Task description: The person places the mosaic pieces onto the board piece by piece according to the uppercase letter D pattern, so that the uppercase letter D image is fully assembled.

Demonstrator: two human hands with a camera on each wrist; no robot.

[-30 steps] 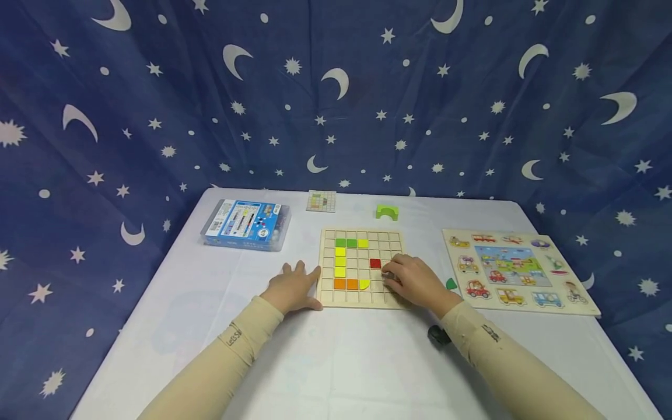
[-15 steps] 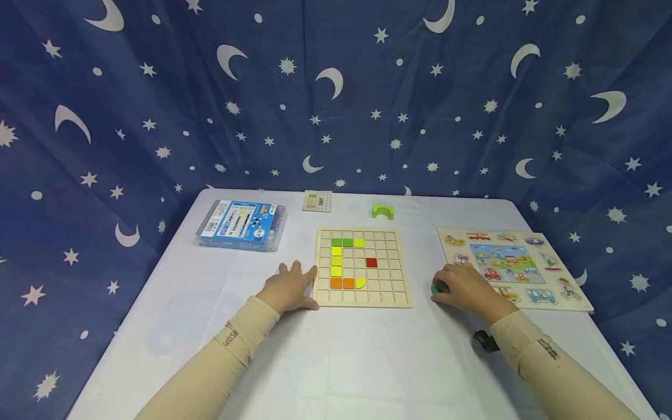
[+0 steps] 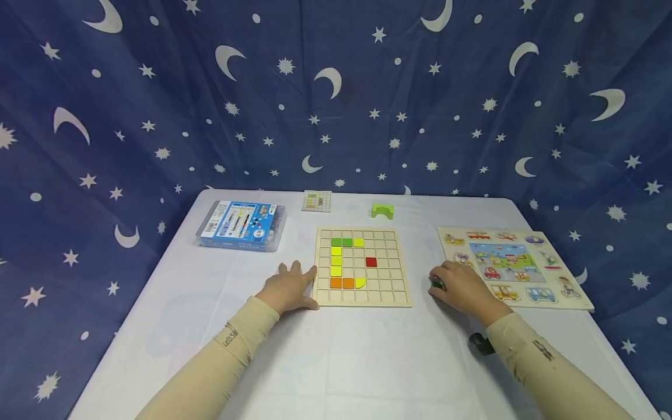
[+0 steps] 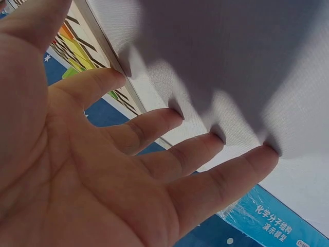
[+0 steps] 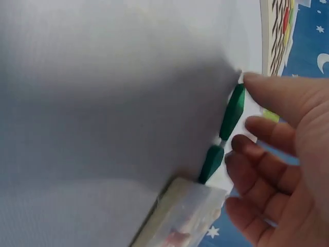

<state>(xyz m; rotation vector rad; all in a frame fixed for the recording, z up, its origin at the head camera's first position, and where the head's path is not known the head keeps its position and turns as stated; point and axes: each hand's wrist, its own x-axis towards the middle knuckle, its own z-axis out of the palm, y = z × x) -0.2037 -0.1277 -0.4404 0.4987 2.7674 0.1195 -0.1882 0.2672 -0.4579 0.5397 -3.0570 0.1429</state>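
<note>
A square wooden grid board [image 3: 388, 296] lies mid-table. It holds green, yellow and orange tiles in a bracket shape, a yellow quarter-round piece [image 3: 360, 283] and a lone red square tile [image 3: 371, 262]. At the board's left edge my left hand [image 3: 287, 290] rests with fingers spread, fingertips on the tablecloth. To the right of the board, my right hand [image 3: 462, 287] has its thumb and curled fingers round a green piece [image 5: 234, 112]. A second green piece [image 5: 211, 163] lies just beside it in the right wrist view, against the picture puzzle's edge.
A vehicle picture puzzle board [image 3: 564, 300] lies to the right, partly under my right hand. A boxed set in blue and clear plastic [image 3: 241, 226] stands at back left. Farther back are a small pattern card [image 3: 317, 201] and a light green arch block [image 3: 382, 211].
My right hand has left the grid board and moved right to the green pieces beside the puzzle. The left hand stays at the board's edge. The tiles on the board look unchanged.
</note>
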